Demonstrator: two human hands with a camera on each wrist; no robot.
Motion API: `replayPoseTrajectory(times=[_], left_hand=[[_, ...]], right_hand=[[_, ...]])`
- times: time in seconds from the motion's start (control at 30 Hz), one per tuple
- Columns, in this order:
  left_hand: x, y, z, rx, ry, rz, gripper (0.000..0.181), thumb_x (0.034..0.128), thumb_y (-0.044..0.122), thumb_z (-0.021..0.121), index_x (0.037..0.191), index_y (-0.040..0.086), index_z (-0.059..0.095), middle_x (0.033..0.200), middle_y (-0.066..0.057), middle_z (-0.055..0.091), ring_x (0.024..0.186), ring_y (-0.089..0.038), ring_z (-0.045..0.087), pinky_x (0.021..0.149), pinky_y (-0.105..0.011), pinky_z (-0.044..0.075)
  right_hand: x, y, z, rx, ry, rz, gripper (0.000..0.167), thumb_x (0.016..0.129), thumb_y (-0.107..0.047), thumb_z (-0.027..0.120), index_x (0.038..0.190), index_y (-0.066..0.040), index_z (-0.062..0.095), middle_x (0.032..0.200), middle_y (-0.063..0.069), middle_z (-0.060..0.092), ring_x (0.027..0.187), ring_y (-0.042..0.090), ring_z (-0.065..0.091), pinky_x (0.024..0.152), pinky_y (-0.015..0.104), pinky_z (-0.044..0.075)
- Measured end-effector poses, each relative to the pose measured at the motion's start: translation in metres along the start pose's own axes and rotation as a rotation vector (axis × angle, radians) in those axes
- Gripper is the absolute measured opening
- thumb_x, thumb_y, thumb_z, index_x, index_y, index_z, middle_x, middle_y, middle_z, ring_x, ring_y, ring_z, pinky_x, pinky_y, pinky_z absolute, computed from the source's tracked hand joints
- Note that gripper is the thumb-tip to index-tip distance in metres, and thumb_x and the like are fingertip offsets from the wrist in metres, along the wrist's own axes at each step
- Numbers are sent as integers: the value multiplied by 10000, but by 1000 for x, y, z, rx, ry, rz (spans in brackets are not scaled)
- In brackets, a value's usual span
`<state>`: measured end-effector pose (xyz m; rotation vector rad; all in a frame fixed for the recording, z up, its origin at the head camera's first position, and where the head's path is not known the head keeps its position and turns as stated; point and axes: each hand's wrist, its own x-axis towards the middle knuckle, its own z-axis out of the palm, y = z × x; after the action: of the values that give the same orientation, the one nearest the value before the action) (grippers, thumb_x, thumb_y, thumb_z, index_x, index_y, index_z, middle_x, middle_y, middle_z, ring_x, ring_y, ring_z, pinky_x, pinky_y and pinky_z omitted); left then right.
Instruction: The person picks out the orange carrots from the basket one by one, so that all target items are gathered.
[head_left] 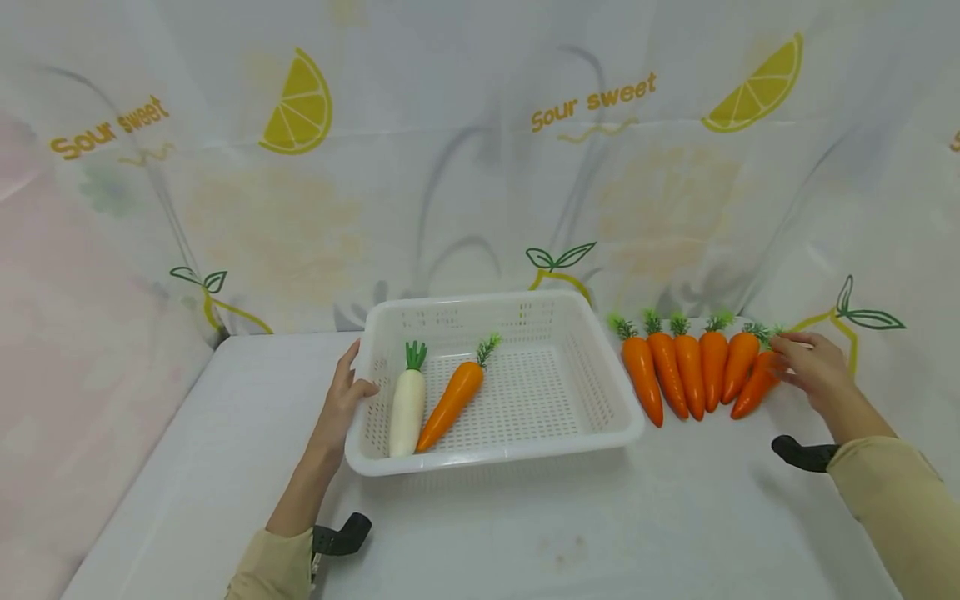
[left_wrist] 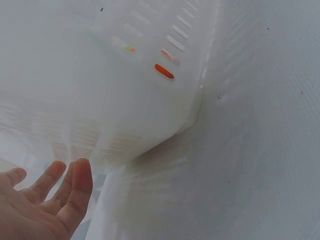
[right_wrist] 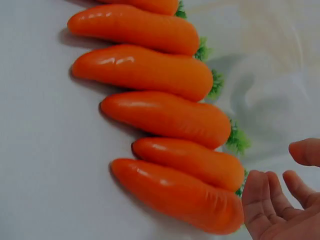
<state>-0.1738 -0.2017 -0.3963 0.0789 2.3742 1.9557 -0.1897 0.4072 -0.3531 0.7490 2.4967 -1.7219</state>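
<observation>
A white plastic basket (head_left: 491,454) stands mid-table, holding a white radish (head_left: 407,412) and an orange carrot (head_left: 452,406) side by side. My left hand (head_left: 345,400) is at the basket's left side, its fingers fairly straight against or very near the wall; the left wrist view shows these fingers (left_wrist: 80,187) beside the slotted wall. To the right lies a row of several carrots with green tops, where my right hand (head_left: 813,367) hovers by the top end of the rightmost carrot (head_left: 756,385). Thumb and fingers there are apart, with nothing held in the right wrist view.
The white cloth-covered table (head_left: 225,467) has its back edge against a hanging printed curtain (head_left: 465,167). The leftmost carrot (head_left: 642,379) of the row lies close to the basket's right rim. Both wrists wear black camera mounts.
</observation>
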Motion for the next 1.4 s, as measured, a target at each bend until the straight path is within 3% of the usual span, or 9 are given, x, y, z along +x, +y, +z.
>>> replayPoseTrajectory(times=[0.1,0.17,0.33,0.47,0.67,0.8,1.0,1.23,1.4], left_hand=[[0,0,-1,2,1,-1,730,867,174,352,1513,338,53,1554,-32,256,1365,-308,320,1022,-501,362],[0,-1,-1,1,2,0,728,867,172,355,1513,332,61,1547,-37,271,1340,-304,351,1008,-480,370],[0,-1,-1,6,4,3,721,867,176,359,1512,331,75,1524,-58,308,1270,-299,416,966,-422,406],[0,-1,-2,4,5,7,712,871,181,356,1510,337,82,1498,-78,339,1199,-304,460,921,-381,445],[0,-1,-3,4,5,5,711,868,184,364,1507,338,90,1484,-81,359,1190,-314,472,909,-378,453],[1,-2,-2,1,2,-3,715,867,189,369,1507,339,88,1483,-81,360,1202,-318,467,926,-396,444],[2,-2,-1,0,-1,1,719,866,186,367,1510,334,82,1513,-54,326,1247,-312,441,965,-437,420],[4,-1,-3,25,-8,-8,726,874,185,383,1508,372,83,1532,-52,315,1274,-330,454,966,-463,438],[3,0,-5,41,-20,7,716,882,186,374,1500,410,90,1536,-47,316,1268,-341,470,948,-486,461]], right_hand=[[-3,-11,9,-26,-59,-49,484,941,-358,493,1318,-77,379,796,-249,502,714,-95,557,680,162,516],[-6,-18,16,-36,-92,-83,510,939,-386,493,1333,-90,364,812,-257,509,737,-103,565,698,161,518],[-15,-35,34,20,-160,-149,241,906,-435,537,1055,-296,408,815,-261,564,770,-89,596,710,161,522],[-22,-49,49,15,-224,-205,288,898,-469,531,1085,-283,416,845,-283,601,803,-87,602,719,147,511],[-35,-65,71,-110,-327,-281,363,934,-478,461,1197,-232,413,934,-280,596,902,-53,589,789,169,500],[-43,-73,87,-181,-383,-324,472,949,-475,436,1274,-134,413,999,-228,585,935,-26,590,824,203,498],[-57,-83,115,-189,-531,-343,546,957,-439,452,1303,-18,430,1056,-112,617,987,71,607,860,254,509],[-69,-89,147,-196,-661,-350,529,956,-392,486,1267,34,468,1193,183,573,1003,213,606,871,292,514],[-78,-92,160,-213,-738,-376,502,960,-369,487,1259,35,486,1210,251,546,1040,289,575,869,313,512]])
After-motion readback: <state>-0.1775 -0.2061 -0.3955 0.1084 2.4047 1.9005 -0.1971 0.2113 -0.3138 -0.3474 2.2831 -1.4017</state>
